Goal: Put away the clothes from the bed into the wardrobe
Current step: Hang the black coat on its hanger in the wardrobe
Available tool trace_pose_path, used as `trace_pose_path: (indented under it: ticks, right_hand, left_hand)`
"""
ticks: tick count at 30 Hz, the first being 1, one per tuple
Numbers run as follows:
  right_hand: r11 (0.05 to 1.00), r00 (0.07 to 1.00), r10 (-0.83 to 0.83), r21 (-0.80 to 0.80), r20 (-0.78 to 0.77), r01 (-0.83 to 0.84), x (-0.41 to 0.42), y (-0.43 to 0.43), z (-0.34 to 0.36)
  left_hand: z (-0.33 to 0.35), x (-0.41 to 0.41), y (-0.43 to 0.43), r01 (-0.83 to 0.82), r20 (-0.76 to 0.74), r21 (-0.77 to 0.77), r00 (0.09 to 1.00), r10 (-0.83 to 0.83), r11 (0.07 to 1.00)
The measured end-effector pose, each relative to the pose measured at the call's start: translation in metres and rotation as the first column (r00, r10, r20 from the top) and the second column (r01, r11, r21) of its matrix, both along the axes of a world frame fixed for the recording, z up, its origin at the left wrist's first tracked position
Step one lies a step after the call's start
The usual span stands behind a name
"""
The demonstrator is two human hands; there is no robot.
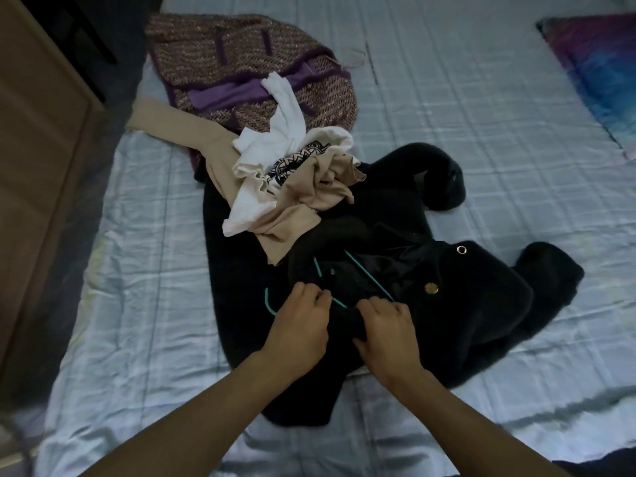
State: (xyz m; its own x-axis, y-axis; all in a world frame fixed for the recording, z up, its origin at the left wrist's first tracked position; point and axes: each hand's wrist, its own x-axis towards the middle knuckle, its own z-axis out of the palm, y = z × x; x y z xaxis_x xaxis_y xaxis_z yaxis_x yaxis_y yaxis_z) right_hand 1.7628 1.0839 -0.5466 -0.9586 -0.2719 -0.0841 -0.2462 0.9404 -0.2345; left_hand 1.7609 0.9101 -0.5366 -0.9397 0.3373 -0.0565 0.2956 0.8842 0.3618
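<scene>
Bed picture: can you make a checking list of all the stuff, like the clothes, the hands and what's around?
Surface: bed with a pale checked sheet, wrinkled.
Job's things: black coat spread out, teal hanger at its neck; beige garment and white garment heaped on it; purple tweed jacket behind.
Clutter: colourful pillow at the right edge.
Grippers: left hand grips the teal hanger; right hand pinches the black coat's collar.
Cables: nothing seen.
Surroundings: wooden furniture left of the bed.

The bed (481, 98) bears coat (447, 321), jacket (213, 53), perhaps pillow (599, 74).
</scene>
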Motion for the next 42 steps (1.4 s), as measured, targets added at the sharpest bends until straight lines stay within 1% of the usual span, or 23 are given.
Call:
trace_pose_path:
  ticks: [3,5,6,8,10,11,12,13,16,18,20,22,25,27,30,34,36,39,41,42]
  right_hand:
    - [1.0,0.991,-0.026,-0.01,-0.135,0.025,-0.003,0.018,0.035]
    - [0.997,0.983,-0.056,-0.06,-0.177,0.046,-0.004,0.032,0.061]
    - [0.995,0.979,-0.067,-0.082,-0.194,0.052,-0.004,0.039,0.076]
    - [0.991,0.969,-0.092,-0.12,-0.228,0.065,-0.003,0.059,0.105]
    - [0.973,0.958,-0.15,-0.211,-0.243,0.099,-0.003,0.081,0.134]
    - [0.954,0.954,-0.185,-0.277,-0.236,0.117,-0.003,0.093,0.147]
    - [0.931,0.951,-0.213,-0.341,-0.226,0.128,-0.002,0.104,0.16]
    - [0.908,0.948,-0.234,-0.397,-0.216,0.133,0.0,0.113,0.172]
    - [0.852,0.938,-0.28,-0.504,-0.204,0.145,0.005,0.134,0.206]
    - [0.838,0.929,-0.292,-0.53,-0.228,0.133,0.008,0.145,0.23]
    - [0.83,0.923,-0.291,-0.546,-0.252,0.112,0.009,0.153,0.254]
    - [0.817,0.925,-0.279,-0.57,-0.258,0.088,0.01,0.158,0.28]
    - [0.832,0.934,-0.23,-0.553,-0.274,0.042,0.009,0.163,0.315]
    - [0.847,0.938,-0.177,-0.531,-0.298,-0.009,0.009,0.164,0.339]
    - [0.854,0.936,-0.15,-0.519,-0.319,-0.039,0.011,0.166,0.374]
    - [0.859,0.925,-0.154,-0.51,-0.348,-0.049,0.006,0.172,0.406]
    - [0.864,0.918,-0.159,-0.501,-0.364,-0.049,0.001,0.174,0.414]
    - [0.864,0.902,-0.171,-0.5,-0.396,-0.056,-0.008,0.178,0.418]
    - [0.868,0.87,-0.183,-0.49,-0.458,-0.075,-0.015,0.174,0.421]
    - [0.869,0.852,-0.229,-0.494,-0.472,-0.04,-0.019,0.172,0.416]
  left_hand:
    - [0.046,-0.004,0.023,0.082,-0.138,-0.201,0.984,-0.111,0.976]
    - [0.077,-0.003,0.038,0.078,-0.271,-0.236,0.952,-0.143,0.969]
    - [0.092,-0.001,0.044,0.082,-0.364,-0.206,0.919,-0.154,0.975]
    - [0.121,0.008,0.054,0.176,-0.535,-0.079,0.823,-0.191,0.981]
    - [0.146,0.022,0.054,0.318,-0.619,0.018,0.748,-0.239,0.948]
    - [0.156,0.028,0.051,0.358,-0.627,0.032,0.734,-0.26,0.933]
    - [0.164,0.031,0.046,0.361,-0.619,0.045,0.742,-0.258,0.932]
    - [0.169,0.029,0.039,0.331,-0.601,0.075,0.768,-0.223,0.941]
    - [0.184,0.009,0.025,0.111,-0.507,0.203,0.862,0.007,0.973]
    - [0.2,-0.013,0.027,-0.001,-0.431,0.246,0.895,0.111,0.969]
    - [0.221,-0.034,0.036,-0.003,-0.403,0.268,0.908,0.115,0.963]
    - [0.244,-0.054,0.048,0.054,-0.419,0.254,0.906,0.06,0.966]
    - [0.28,-0.081,0.066,0.155,-0.487,0.175,0.872,-0.051,0.972]
    - [0.303,-0.098,0.072,0.239,-0.525,0.161,0.842,-0.122,0.958]
    - [0.333,-0.12,0.07,0.33,-0.566,0.191,0.806,-0.171,0.924]
    - [0.363,-0.132,0.064,0.401,-0.637,0.131,0.735,-0.233,0.907]
    - [0.375,-0.129,0.063,0.411,-0.673,0.131,0.705,-0.223,0.902]
    - [0.388,-0.119,0.057,0.399,-0.746,0.143,0.645,-0.166,0.906]
    - [0.407,-0.11,0.049,0.355,-0.795,0.139,0.596,-0.109,0.925]
    - [0.414,-0.107,0.047,0.341,-0.811,0.135,0.578,-0.095,0.93]
